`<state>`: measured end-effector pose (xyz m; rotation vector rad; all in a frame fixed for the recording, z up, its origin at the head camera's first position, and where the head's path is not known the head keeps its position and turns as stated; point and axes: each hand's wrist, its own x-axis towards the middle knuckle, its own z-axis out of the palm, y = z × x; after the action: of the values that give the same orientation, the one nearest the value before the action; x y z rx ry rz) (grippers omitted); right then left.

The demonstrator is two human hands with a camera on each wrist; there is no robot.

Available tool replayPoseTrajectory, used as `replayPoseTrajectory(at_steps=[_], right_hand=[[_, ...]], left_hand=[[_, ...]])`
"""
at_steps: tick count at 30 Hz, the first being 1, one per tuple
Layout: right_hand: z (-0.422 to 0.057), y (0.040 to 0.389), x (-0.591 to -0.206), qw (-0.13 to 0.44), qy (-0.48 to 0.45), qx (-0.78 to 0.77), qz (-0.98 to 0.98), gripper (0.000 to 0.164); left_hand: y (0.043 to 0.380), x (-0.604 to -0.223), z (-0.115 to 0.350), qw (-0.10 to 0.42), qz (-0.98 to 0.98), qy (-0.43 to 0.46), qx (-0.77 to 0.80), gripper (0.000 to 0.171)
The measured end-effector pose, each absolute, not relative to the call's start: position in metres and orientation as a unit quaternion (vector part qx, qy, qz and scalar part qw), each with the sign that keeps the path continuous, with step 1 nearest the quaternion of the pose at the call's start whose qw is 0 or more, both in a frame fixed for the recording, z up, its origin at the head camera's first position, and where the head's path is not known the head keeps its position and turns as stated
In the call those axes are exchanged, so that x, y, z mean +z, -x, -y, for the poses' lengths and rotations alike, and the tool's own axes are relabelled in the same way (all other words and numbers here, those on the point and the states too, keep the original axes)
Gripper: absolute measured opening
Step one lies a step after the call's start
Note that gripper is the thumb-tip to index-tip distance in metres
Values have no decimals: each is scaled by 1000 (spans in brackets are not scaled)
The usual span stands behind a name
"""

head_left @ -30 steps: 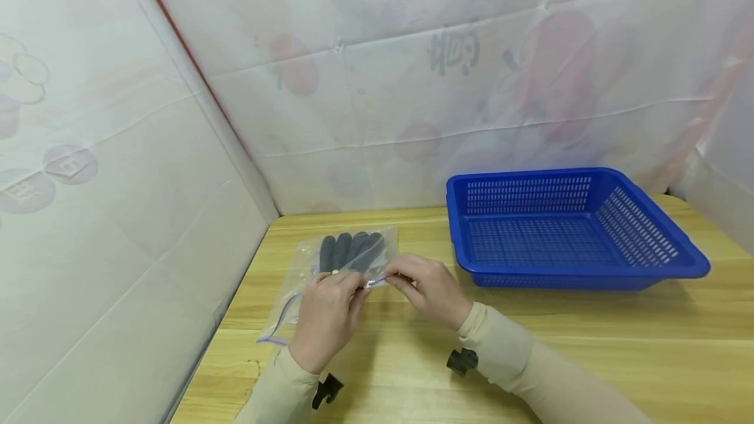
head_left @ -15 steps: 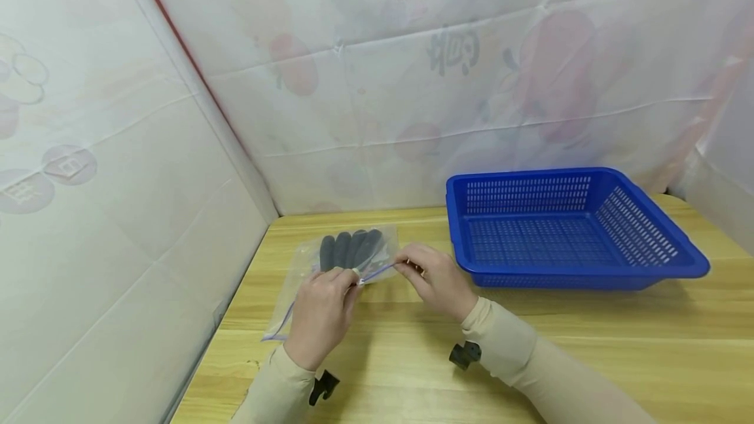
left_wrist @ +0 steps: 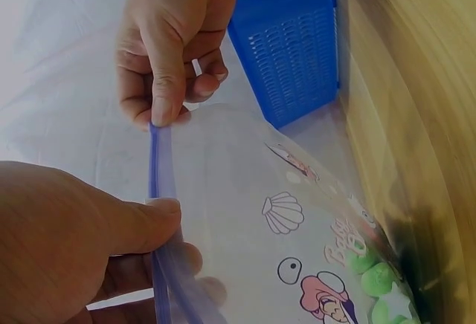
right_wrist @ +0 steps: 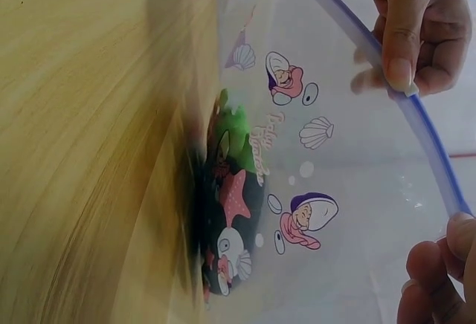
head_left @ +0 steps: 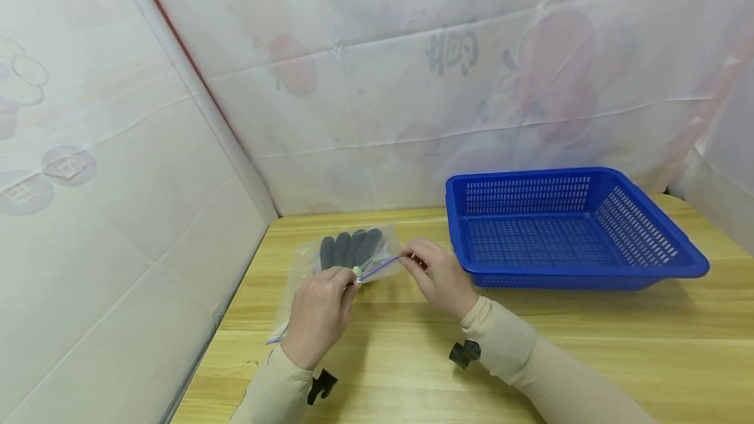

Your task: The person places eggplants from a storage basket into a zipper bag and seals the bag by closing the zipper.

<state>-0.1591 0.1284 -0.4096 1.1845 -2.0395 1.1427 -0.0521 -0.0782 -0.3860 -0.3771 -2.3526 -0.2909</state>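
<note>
A clear zip bag (head_left: 385, 241) lies at the left of the table, its near edge lifted. Its purple zip strip (head_left: 379, 268) runs between both hands. My left hand (head_left: 320, 306) pinches the strip between thumb and fingers, and in the right wrist view a small pale piece shows under that thumb. At the bag's right end, my right hand (head_left: 438, 277) pinches the strip's corner. Inside are dark grey, finger-shaped pieces (head_left: 350, 248) and green rounded parts (left_wrist: 377, 279); their kind is unclear. Cartoon shells and figures (right_wrist: 309, 220) are printed on the plastic.
A blue perforated plastic basket (head_left: 577, 273) stands on the right of the wooden table (head_left: 412, 358), close to my right hand. White printed sheets (head_left: 383, 97) hang behind the table and along its left side.
My right hand has moved slightly up and right, and my left hand slightly left. The gap between them is wider, with more purple strip showing, now taut and slanted.
</note>
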Motion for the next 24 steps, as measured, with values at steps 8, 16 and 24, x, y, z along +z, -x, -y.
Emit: replayPoseTrajectory(at_steps=[8,16,24], right_hand=[[-130,161,-407,265,-418,425,757,8],[-132,164,-405,264,-400,440,759,6],[-134,163,-403,249,-358,467,770,6]], left_hand=[[53,-385,80,368,912,145,-111,14],[53,-382,83,370,914,135,-98,15],[51,-380,85,367,917,127,-93,14]])
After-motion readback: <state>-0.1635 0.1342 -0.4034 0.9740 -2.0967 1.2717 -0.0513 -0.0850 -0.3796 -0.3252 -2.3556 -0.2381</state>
